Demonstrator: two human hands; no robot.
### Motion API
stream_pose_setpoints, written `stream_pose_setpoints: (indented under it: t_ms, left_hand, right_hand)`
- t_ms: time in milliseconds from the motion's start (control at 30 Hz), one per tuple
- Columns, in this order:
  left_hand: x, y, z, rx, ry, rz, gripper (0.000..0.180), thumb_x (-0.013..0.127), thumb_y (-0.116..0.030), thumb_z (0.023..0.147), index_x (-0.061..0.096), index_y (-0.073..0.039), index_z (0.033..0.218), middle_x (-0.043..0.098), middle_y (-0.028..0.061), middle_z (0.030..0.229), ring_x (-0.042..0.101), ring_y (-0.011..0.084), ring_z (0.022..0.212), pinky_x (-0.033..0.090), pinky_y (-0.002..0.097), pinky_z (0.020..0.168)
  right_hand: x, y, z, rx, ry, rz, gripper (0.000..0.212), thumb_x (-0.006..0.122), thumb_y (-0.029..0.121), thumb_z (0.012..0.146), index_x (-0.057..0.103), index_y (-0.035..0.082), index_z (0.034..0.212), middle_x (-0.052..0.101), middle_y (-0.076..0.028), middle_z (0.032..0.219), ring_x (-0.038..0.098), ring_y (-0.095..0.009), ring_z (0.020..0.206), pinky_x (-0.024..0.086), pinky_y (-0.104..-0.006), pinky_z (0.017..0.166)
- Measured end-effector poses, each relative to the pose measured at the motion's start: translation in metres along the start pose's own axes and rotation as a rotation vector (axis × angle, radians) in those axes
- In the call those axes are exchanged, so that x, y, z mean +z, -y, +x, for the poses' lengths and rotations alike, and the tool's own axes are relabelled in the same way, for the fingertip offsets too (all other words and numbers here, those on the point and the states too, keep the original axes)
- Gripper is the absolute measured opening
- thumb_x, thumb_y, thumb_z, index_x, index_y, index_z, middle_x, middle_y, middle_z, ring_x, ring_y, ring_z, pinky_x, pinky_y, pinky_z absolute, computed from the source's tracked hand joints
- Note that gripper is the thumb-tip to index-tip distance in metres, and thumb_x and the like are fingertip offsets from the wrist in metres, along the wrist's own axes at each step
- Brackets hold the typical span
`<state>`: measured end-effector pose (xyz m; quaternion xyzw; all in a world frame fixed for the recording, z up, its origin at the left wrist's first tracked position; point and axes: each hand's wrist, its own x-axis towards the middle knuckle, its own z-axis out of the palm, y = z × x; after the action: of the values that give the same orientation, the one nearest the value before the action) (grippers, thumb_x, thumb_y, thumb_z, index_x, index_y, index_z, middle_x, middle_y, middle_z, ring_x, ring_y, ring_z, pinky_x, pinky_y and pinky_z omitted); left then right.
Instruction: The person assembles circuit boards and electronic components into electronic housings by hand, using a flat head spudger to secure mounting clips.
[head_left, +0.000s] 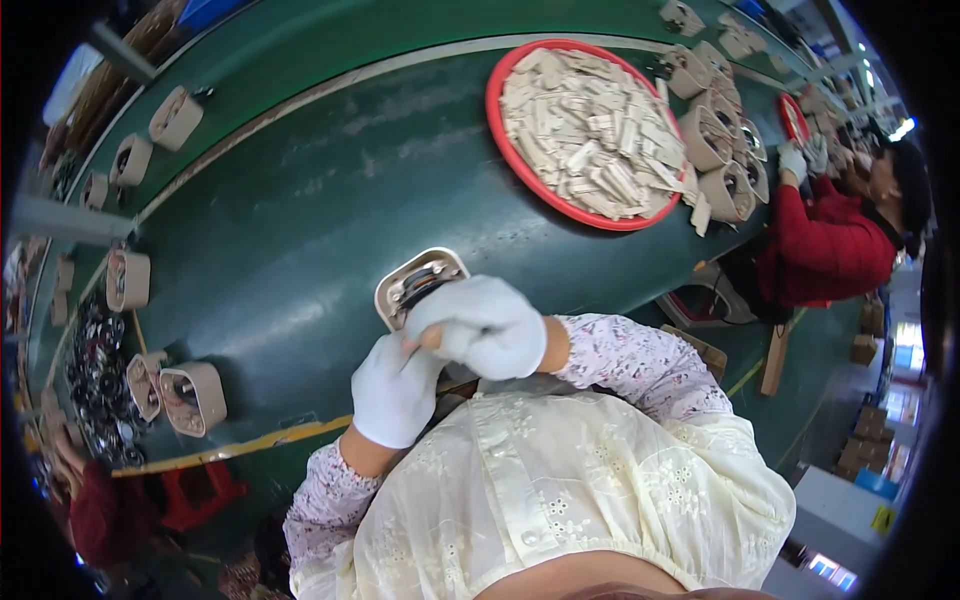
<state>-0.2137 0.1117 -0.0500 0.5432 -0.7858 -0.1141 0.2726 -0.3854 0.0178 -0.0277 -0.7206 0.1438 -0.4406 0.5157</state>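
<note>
A beige plastic housing (381,292) with rounded corners lies on the green bench in front of me, its open side showing dark parts and wires. My right hand (492,325), in a white glove with bare fingertips showing, covers the housing's near right part with fingers bent. Just below it, my left hand (396,390) wears the same kind of glove. Its fingers are pinched together and meet the right fingertips at the housing's near edge. Whatever lies between the fingers is hidden.
A red round tray (497,120) heaped with beige plastic pieces (590,135) stands beyond my right hand. More housings (728,190) cluster at the right, near a person in red (825,245). Several housings (193,398) and a pile of dark cabled parts (98,375) lie left.
</note>
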Motion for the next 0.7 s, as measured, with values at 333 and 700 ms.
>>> stream_pose_setpoints:
  t_ms: [333,700]
  left_hand:
    - [-0.003,-0.003,0.001,0.031,-0.048,0.006,0.03,0.073,-0.007,0.08,0.072,-0.012,0.109,0.064,0.0061,0.099,0.066,0.0272,0.087,0.056,0.0369,0.071]
    - [-0.001,0.003,0.012,0.011,-0.13,-0.032,0.046,0.085,-0.006,0.074,0.069,-0.009,0.117,0.068,0.0109,0.091,0.069,0.029,0.078,0.056,0.0361,0.067]
  right_hand:
    - [-0.096,0.049,-0.003,0.124,-0.313,-0.754,0.013,0.07,0.008,0.089,0.075,0.006,0.101,0.072,-0.009,0.095,0.069,-0.023,0.087,0.054,-0.0342,0.078]
    - [-0.191,-0.014,0.007,0.396,0.154,-1.611,0.021,0.073,0.011,0.08,0.076,0.016,0.1,0.064,-0.002,0.105,0.064,-0.026,0.103,0.055,-0.0397,0.084]
